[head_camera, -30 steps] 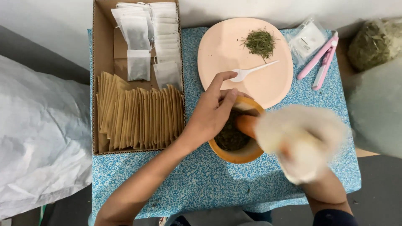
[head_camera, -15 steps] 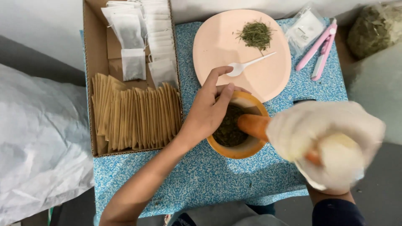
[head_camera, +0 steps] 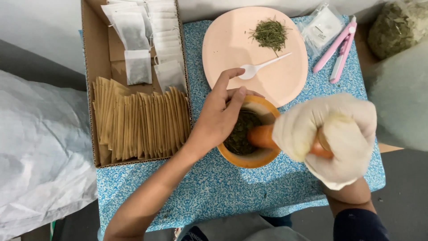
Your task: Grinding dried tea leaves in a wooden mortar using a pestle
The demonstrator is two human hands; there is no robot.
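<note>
While our gloved right hand [head_camera: 332,136] clamps the orange pestle [head_camera: 263,136] and our left hand [head_camera: 220,114] curls over the bowl [head_camera: 252,158] rim, we judge grinding underway (herbs [head_camera: 238,134] inside the bowl); next, press and twist steadily. Beyond the bowl sits a pink plate [head_camera: 232,49].

An orange-brown wooden mortar [head_camera: 253,157] stood upright on the blue speckled table, near the centre and just near of the pink plate. It was round and deep, and dark green crushed herbs [head_camera: 240,134] lay in its bowl. An orange wooden pestle [head_camera: 262,136] leaned into it from the right, tilted, its rounded end down among the herbs. The bare left hand [head_camera: 218,117] rested on the mortar's far-left rim. The gloved right hand [head_camera: 332,138] was wrapped around the pestle's upper end.
</note>
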